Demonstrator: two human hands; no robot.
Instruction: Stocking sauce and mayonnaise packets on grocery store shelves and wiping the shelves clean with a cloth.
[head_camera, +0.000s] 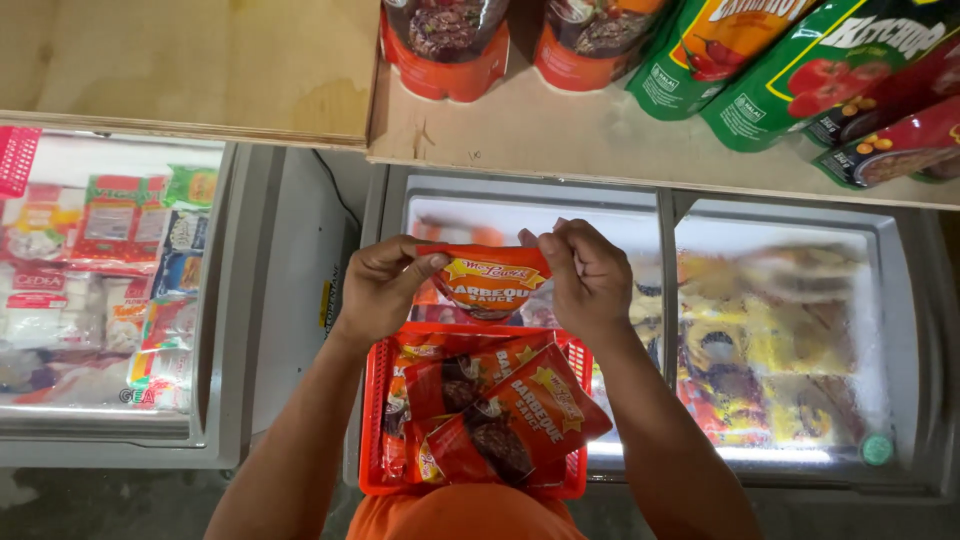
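The person's left hand (378, 288) and right hand (590, 278) hold an orange sauce pouch (484, 283) between them, above the sliding glass lid (640, 225) of a chest freezer (900, 300). Each hand pinches one upper corner of the pouch, thumb in front and fingers curled behind, so the pouch hangs flat with its printed face toward the camera. Just below the pouch, close against the person's orange shirt (460, 518), sits a red plastic basket (372, 420) with slotted walls; it holds more pouches of the same kind (520, 410), lying tilted and overlapping. Through the frosted glass on the right side of the freezer, yellow and red packets (760, 350) show in a blur. To the left stands a second freezer (215, 300), well apart from the hands, with pink, white and green packets (100, 260) under its lid. On the far side, a plywood shelf (560, 135) runs over both freezers. On it lie two red-bottomed pouches (445, 40) near the middle, and green sauce pouches (800, 70) and darker red ones (900, 140) to the right, their bottoms pointing toward the person.
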